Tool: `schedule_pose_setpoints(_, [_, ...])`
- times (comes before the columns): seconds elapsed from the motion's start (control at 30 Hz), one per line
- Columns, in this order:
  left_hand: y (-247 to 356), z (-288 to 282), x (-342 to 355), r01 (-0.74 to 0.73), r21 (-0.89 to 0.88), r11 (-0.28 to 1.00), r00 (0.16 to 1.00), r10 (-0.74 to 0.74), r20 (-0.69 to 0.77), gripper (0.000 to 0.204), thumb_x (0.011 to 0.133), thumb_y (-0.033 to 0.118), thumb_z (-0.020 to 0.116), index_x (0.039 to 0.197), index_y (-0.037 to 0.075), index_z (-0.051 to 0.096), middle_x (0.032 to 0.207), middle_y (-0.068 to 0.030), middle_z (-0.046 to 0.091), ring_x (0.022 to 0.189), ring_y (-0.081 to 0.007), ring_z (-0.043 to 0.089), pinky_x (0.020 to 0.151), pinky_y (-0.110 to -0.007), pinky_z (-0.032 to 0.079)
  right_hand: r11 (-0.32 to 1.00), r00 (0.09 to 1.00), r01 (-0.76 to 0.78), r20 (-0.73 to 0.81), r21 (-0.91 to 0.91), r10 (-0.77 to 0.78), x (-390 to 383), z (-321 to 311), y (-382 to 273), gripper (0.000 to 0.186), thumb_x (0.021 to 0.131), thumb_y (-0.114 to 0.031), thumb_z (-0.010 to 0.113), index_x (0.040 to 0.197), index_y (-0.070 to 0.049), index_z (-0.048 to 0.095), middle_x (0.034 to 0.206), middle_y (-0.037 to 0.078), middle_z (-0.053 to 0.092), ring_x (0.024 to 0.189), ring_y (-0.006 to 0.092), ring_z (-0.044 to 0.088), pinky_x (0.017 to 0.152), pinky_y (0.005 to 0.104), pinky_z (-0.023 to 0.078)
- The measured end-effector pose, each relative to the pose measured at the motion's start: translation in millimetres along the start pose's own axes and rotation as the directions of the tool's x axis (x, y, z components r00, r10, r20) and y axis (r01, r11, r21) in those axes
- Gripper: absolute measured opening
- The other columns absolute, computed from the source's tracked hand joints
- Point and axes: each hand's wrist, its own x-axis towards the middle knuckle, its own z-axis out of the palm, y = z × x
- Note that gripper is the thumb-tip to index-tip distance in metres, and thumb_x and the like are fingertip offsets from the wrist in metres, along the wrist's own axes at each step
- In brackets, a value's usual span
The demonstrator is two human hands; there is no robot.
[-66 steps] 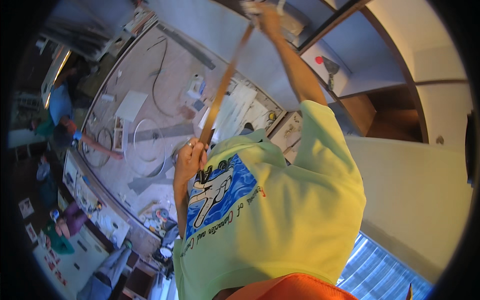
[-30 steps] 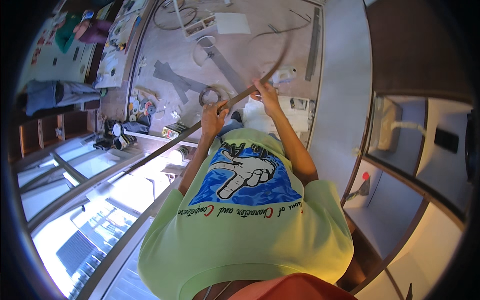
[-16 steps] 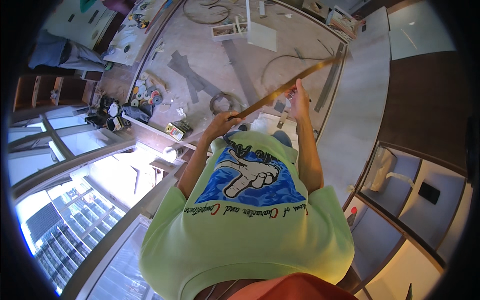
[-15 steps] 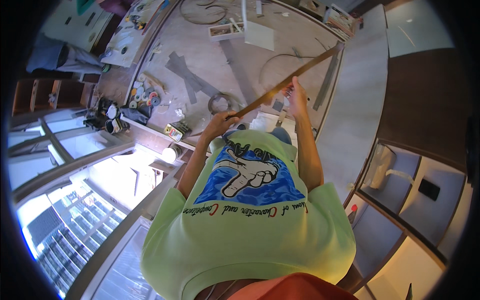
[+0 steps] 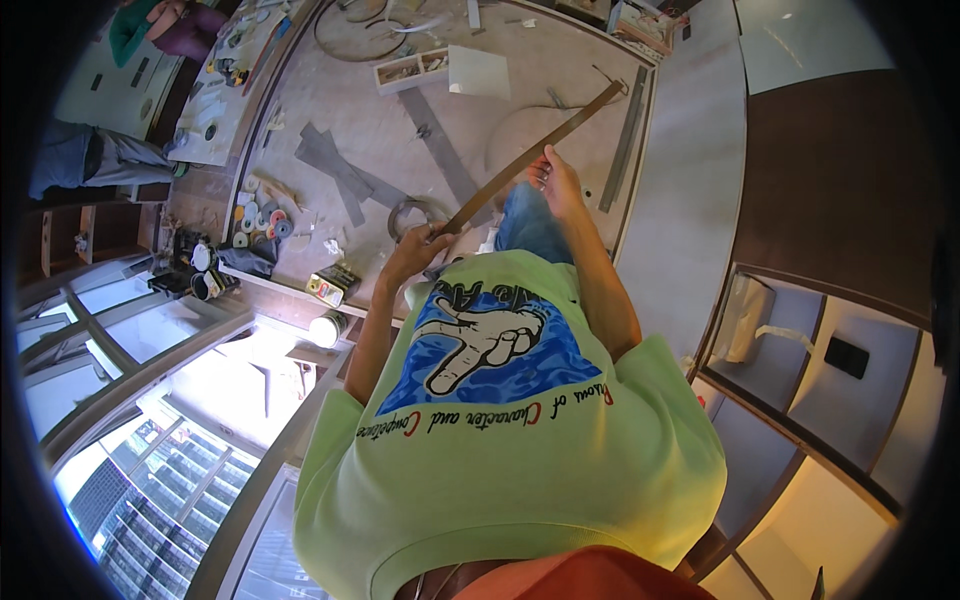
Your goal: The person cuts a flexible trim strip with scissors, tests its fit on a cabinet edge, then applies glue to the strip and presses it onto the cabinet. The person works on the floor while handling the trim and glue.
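A long, narrow brown strip (image 5: 500, 187) slants from near my body up to the far right, above the work surface. My left hand (image 5: 412, 254) is closed around its near end. Farther along, my right hand (image 5: 556, 186) has its fingers pinched at the strip's edge, partly hidden by the hand itself. Close beyond my left hand lies a dark coiled band (image 5: 408, 212). Below the strip, my leg in blue jeans (image 5: 530, 222) shows between my arms.
Dark flat strips (image 5: 440, 140) and a divided box (image 5: 388, 78) with a white panel (image 5: 478, 72) lie ahead. Tape rolls (image 5: 262, 220) and a tin (image 5: 332, 285) sit at left. A person in jeans (image 5: 125, 158) stands far left. Shelves (image 5: 805, 390) are at right.
The strip and both hands have shifted left in view, along with the surroundings. My jeans leg now shows plainly beneath the strip, covering the pale items seen there before.
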Motion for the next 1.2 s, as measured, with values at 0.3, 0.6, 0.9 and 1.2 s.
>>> schedule_pose_setpoints(0.3, [49, 24, 143, 0.118, -0.082, 0.99, 0.97, -0.133, -0.203, 0.033, 0.097, 0.027, 0.059, 0.112, -0.001, 0.068, 0.071, -0.0002, 0.054, 0.066, -0.0099, 0.051, 0.061, -0.027, 0.044, 0.946, 0.985, 0.168, 0.079, -0.276, -0.151, 92, -82, -80, 0.028, 0.101, -0.014, 0.051, 0.126, -0.005, 0.061, 0.101, 0.013, 0.069, 0.081, 0.0149, 0.067, 0.068, 0.0263, 0.053])
schedule_pose_setpoints(0.6, [181, 51, 380, 0.189, 0.06, 0.98, 0.979, -0.183, -0.094, 0.039, 0.104, 0.04, 0.049, 0.093, 0.005, 0.063, 0.071, 0.0051, 0.047, 0.063, -0.007, 0.045, 0.059, -0.025, 0.042, -0.22, 0.419, 0.78, 0.751, -0.585, -0.511, 178, -30, -192, 0.043, 0.086, -0.011, 0.062, 0.129, -0.013, 0.061, 0.122, 0.01, 0.066, 0.118, 0.028, 0.061, 0.114, 0.0509, 0.031])
schedule_pose_setpoints(0.9, [289, 17, 417, 0.284, -0.09, 0.954, 0.957, -0.288, -0.029, 0.039, 0.104, 0.039, 0.049, 0.105, 0.005, 0.068, 0.066, 0.0073, 0.041, 0.06, -0.0051, 0.038, 0.056, -0.021, 0.035, -0.376, 0.354, 0.77, 0.835, -0.516, -0.421, 386, -140, -325, 0.03, 0.077, -0.007, 0.071, 0.106, -0.013, 0.069, 0.093, 0.004, 0.072, 0.091, 0.0194, 0.07, 0.109, 0.0497, 0.04])
schedule_pose_setpoints(1.2, [321, -7, 472, 0.277, 0.049, 0.96, 0.952, -0.281, 0.119, 0.039, 0.103, 0.041, 0.05, 0.098, 0.007, 0.068, 0.065, 0.0071, 0.041, 0.06, -0.0058, 0.037, 0.056, -0.022, 0.032, -0.48, 0.409, 0.592, 0.754, -0.647, -0.513, 413, -227, -457, 0.026, 0.086, -0.017, 0.071, 0.112, -0.017, 0.069, 0.093, 0.004, 0.074, 0.088, 0.018, 0.071, 0.108, 0.048, 0.042])
